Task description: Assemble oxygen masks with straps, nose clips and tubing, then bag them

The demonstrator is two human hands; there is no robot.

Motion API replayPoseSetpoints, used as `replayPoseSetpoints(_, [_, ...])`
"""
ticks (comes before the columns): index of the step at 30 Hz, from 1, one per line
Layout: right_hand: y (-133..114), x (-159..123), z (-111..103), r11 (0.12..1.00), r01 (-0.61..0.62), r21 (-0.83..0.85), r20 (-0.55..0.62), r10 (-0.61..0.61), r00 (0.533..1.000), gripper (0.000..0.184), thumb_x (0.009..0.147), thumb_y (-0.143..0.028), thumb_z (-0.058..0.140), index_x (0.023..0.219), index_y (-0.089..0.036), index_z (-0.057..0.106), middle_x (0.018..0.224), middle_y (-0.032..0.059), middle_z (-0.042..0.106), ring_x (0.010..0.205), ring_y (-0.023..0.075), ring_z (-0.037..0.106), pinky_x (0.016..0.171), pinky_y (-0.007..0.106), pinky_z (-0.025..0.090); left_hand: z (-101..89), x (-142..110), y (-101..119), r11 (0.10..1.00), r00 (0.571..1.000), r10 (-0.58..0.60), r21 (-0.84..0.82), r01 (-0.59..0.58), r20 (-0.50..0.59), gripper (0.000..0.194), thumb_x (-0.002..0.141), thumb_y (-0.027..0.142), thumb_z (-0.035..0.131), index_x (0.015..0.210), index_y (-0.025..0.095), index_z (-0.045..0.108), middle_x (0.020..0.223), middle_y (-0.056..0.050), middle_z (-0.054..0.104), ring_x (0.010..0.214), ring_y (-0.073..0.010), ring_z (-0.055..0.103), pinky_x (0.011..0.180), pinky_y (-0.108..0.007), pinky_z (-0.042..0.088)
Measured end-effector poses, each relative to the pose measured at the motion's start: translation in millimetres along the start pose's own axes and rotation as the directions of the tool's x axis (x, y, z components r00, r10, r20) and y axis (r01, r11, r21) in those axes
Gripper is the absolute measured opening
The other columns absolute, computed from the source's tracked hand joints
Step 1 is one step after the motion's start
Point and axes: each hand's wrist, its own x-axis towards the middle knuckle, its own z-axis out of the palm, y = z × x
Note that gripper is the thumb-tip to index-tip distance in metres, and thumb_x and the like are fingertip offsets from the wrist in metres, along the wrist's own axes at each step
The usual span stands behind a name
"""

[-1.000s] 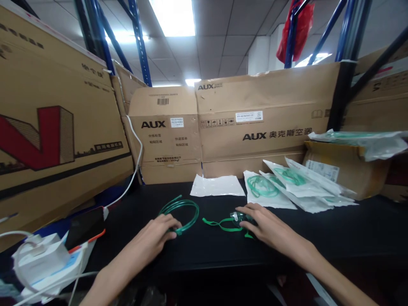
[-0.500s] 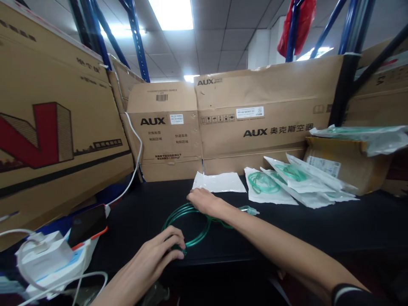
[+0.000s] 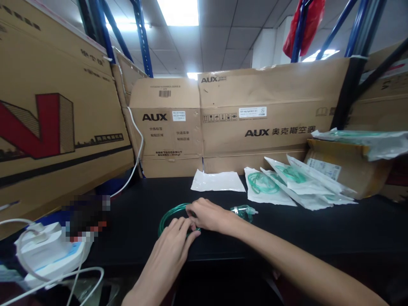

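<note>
A coil of green tubing [image 3: 168,214] lies on the black table [image 3: 318,229] in front of me. My left hand [image 3: 170,250] rests flat on the near side of the coil, fingers stretched out. My right hand [image 3: 207,214] reaches across and closes its fingers on the coil's right side. A clear green mask [image 3: 244,211] lies just right of my right wrist. An empty white pouch [image 3: 217,182] lies flat behind the coil.
Several sealed pouches with green tubing [image 3: 280,185] lie fanned at the back right beside a brown carton [image 3: 347,165]. Large AUX cardboard boxes [image 3: 255,119] wall the back and left. White packs and a white cable [image 3: 47,259] sit at the left front.
My right hand drew back from the coil's far side to its near right. My left hand slid up onto the coil, which now looks smaller. The mask shows beside the wrist.
</note>
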Motion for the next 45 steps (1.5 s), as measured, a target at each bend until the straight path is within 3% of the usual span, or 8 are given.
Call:
replayPoseSetpoints(11, [42,-36,-17,0.984,-0.013,0.18,-0.05,0.022,0.998,0.01,0.081,-0.03,0.075,0.079,-0.02,0.075,0.099,0.0049,0.067,0.092,0.02,0.064,0.08,0.03,0.05,-15.0,24,17,0.969,0.957,0.085,-0.248,-0.014,0.279,0.013,0.098,0.031,0.051,0.091,0.024,0.06,0.095,0.001,0.064,0.092,-0.0201,0.06,0.083,-0.031,0.043])
replayPoseSetpoints(18, [53,-91,-52,0.972,-0.177,0.155,-0.196,0.205,0.959,0.034,0.096,-0.047,0.053,0.107,-0.022,0.074,0.107,0.0084,0.067,0.106,0.0255,0.061,0.094,0.038,0.045,-19.3,58,27,0.954,0.882,0.059,-0.287,0.088,0.468,0.008,0.088,0.031,0.062,0.085,0.025,0.067,0.092,0.001,0.067,0.094,-0.0219,0.061,0.079,-0.03,0.042])
replayPoseSetpoints(21, [61,-114,-47,0.955,-0.267,0.129,-0.198,0.289,0.937,0.043,0.092,-0.051,0.059,0.12,-0.02,0.07,0.115,0.0123,0.065,0.113,0.031,0.059,0.094,0.042,0.047,-17.4,62,29,0.949,0.875,0.068,-0.301,0.092,0.479,0.01,0.087,0.032,0.062,0.084,0.025,0.069,0.09,0.001,0.068,0.092,-0.0212,0.061,0.076,-0.028,0.042])
replayPoseSetpoints(28, [65,-128,-29,0.956,-0.27,0.115,-0.179,0.288,0.941,0.032,0.096,-0.027,0.049,0.124,-0.027,0.064,0.128,0.0066,0.057,0.111,0.0218,0.062,0.097,0.035,0.046,-16.7,63,25,0.955,0.86,-0.004,-0.254,0.155,0.51,0.009,0.085,0.033,0.066,0.091,0.028,0.071,0.096,0.002,0.067,0.1,-0.0221,0.059,0.082,-0.028,0.043])
replayPoseSetpoints(32, [68,-130,-31,0.93,-0.313,0.195,-0.177,0.347,0.921,0.016,0.091,-0.033,0.057,0.1,-0.029,0.07,0.141,0.0025,0.051,0.108,0.0226,0.063,0.098,0.039,0.046,-15.0,62,16,0.954,0.863,-0.019,-0.248,0.165,0.504,0.012,0.085,0.034,0.067,0.096,0.03,0.072,0.097,0.001,0.067,0.1,-0.0219,0.06,0.084,-0.029,0.043])
replayPoseSetpoints(36, [70,-122,-22,0.929,-0.282,0.24,-0.304,0.348,0.887,0.015,0.093,-0.039,0.058,0.088,-0.024,0.056,0.114,0.0049,0.061,0.098,0.0218,0.062,0.09,0.038,0.049,-12.2,66,11,0.95,0.875,0.026,-0.284,0.129,0.483,0.016,0.088,0.039,0.064,0.097,0.028,0.071,0.097,0.0,0.067,0.095,-0.021,0.06,0.08,-0.028,0.044])
replayPoseSetpoints(41, [84,-113,-17,0.895,-0.287,0.342,-0.385,0.412,0.826,0.033,0.087,-0.031,0.064,0.118,-0.027,0.055,0.116,0.006,0.066,0.106,0.0241,0.064,0.093,0.041,0.051,-11.3,71,15,0.942,0.88,0.073,-0.324,0.094,0.469,0.024,0.089,0.044,0.061,0.102,0.026,0.071,0.096,-0.002,0.069,0.091,-0.0214,0.061,0.077,-0.028,0.045])
replayPoseSetpoints(45, [101,-134,-45,0.878,-0.32,0.357,-0.413,0.455,0.789,0.048,0.087,-0.038,0.061,0.132,-0.02,0.057,0.131,0.0134,0.066,0.12,0.0309,0.062,0.1,0.048,0.049,-11.7,72,18,0.935,0.89,0.065,-0.339,0.104,0.452,0.026,0.09,0.045,0.059,0.103,0.026,0.071,0.097,-0.002,0.069,0.092,-0.0214,0.062,0.077,-0.028,0.045])
